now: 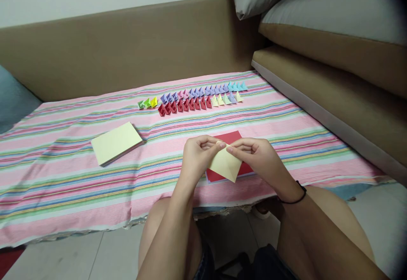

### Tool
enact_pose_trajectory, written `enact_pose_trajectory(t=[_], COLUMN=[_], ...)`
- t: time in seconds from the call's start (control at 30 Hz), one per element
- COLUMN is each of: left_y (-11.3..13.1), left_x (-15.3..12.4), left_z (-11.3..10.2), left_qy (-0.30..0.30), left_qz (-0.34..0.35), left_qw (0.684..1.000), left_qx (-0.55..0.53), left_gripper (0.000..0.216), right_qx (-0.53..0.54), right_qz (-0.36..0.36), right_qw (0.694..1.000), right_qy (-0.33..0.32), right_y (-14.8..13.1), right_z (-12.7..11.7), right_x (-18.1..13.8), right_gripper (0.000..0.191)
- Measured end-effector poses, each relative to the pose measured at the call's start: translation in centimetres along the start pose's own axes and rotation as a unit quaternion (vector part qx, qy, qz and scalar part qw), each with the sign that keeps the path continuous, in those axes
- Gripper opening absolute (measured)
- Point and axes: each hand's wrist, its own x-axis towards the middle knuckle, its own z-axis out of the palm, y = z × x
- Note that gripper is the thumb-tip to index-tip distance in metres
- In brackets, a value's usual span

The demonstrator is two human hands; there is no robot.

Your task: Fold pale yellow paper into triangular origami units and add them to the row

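Between my two hands is a pale yellow sheet of paper point(227, 165), one corner pointing down toward me and crease lines faintly showing. My left hand point(200, 155) pinches its upper left edge, thumb on top. On the upper right edge, my right hand point(254, 151) pinches it the same way, the thumbs almost meeting. The curled fingers lie behind the paper and are partly hidden. Under the hands a red sheet point(248, 169) lies on the striped cloth, with a thin lilac edge showing beneath it.
Folded paper boats stand in rows farther back: red ones point(190, 104), lilac ones point(216, 90), blue ones point(237, 86) and several green and yellow ones point(147, 103). A stack of pale yellow paper point(117, 142) lies left. Cushions point(330, 55) are piled at right; a brown backrest point(127, 55) runs behind.
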Motion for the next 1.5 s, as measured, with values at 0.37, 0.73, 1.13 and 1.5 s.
enact_pose_trajectory(t=[0.37,0.73,1.13,1.5], left_y=[-0.2,-0.9,-0.6,-0.9], left_x=[0.1,0.5,0.1,0.6], left_z=[-0.3,-0.4,0.4,-0.9], left_qy=[-0.008,-0.074,-0.080,-0.074], left_qz=[-0.001,0.000,-0.018,0.112], left_qw=[1.000,0.997,0.997,0.967], left_qx=[0.020,0.001,0.014,0.216], left_gripper=[0.026,0.027,0.023,0.016], right_qx=[-0.004,-0.016,-0.061,-0.100], right_qz=[0.011,0.003,-0.029,-0.064], right_qw=[1.000,0.999,0.994,0.984], right_qy=[-0.016,0.034,0.081,0.135], right_y=[0.2,0.2,-0.2,0.0], right_z=[0.0,-0.1,0.1,-0.2], right_x=[0.1,0.2,-0.1,0.3], right_gripper=[0.020,0.021,0.015,0.016])
